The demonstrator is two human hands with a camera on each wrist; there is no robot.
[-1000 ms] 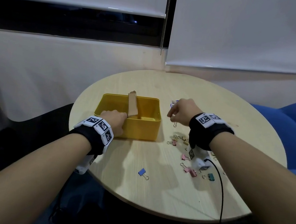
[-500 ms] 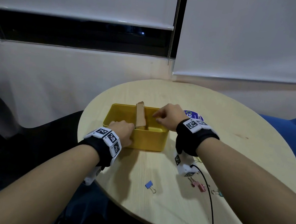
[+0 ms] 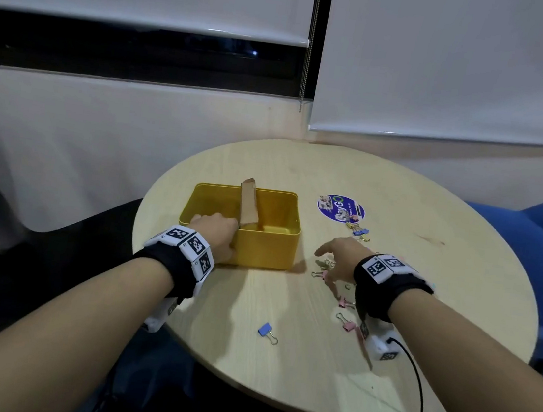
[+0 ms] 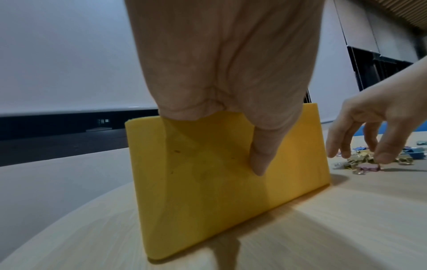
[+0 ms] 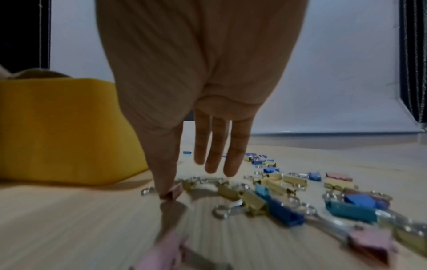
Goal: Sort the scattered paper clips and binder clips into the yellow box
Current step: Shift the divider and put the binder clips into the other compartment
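Note:
The yellow box (image 3: 264, 250) stands on the round table with a brown cardboard divider (image 3: 249, 203) leaning inside it. My left hand (image 3: 216, 233) grips the box's near-left rim, its thumb pressed on the outer wall (image 4: 208, 182). My right hand (image 3: 339, 256) hovers low over a heap of binder clips just right of the box, fingers straight and spread. In the right wrist view its thumb tip touches a pink binder clip (image 5: 173, 191); nothing is lifted. Gold, blue and teal clips (image 5: 272, 199) lie under the palm.
A lone blue binder clip (image 3: 266, 329) lies near the table's front. Two pink clips (image 3: 345, 302) sit beside my right wrist, and a few more (image 3: 360, 231) next to a round purple sticker (image 3: 340, 208). A blue chair (image 3: 540, 248) stands at the right.
My right hand carried a clip from near the sticker to over the box, then came back right and down onto the clip heap. My left hand kept its hold on the box.

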